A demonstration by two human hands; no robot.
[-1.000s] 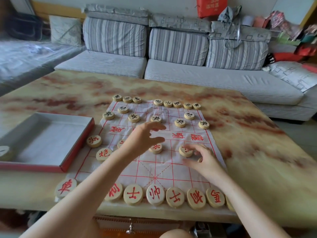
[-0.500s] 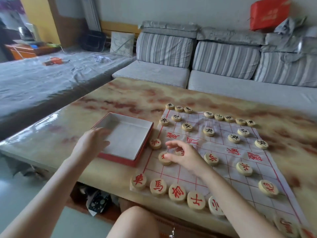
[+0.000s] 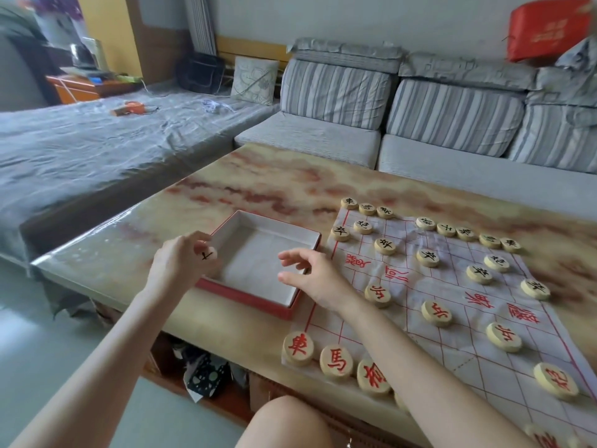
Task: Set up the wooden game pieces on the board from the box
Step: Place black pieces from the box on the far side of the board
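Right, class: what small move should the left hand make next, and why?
Probably carry the black-marked piece that the left hand pinches over to the gap in the board's far row; the box shows no other pieces.

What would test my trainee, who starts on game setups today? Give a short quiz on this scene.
1. True or false: the box is full of pieces.
2. Which hand holds a piece?
3. The mark on that piece is: A red, B black, C green.
Key: 1 false; 2 left hand; 3 B.
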